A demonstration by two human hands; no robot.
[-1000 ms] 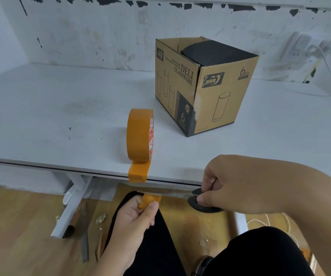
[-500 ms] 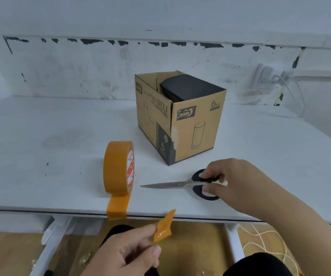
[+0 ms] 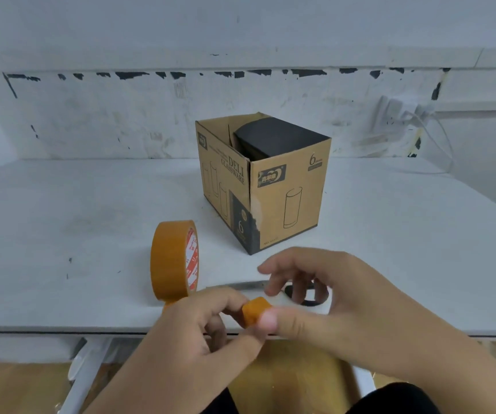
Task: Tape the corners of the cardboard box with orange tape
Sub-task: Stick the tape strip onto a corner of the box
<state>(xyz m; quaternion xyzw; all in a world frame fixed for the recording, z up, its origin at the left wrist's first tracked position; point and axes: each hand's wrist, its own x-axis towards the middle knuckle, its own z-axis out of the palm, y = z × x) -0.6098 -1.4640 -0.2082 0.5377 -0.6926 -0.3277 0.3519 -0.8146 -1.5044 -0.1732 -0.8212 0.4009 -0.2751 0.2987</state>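
Two bare hands, the left hand (image 3: 199,333) and the right hand (image 3: 330,297), reach in from the bottom of the frame on bare, sleeveless forearms; black trousers (image 3: 396,398) cover the person's knees below.

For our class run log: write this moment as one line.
step: tape piece cut | left hand: pinches piece | right hand: pinches piece | scissors: on table | box: untaped
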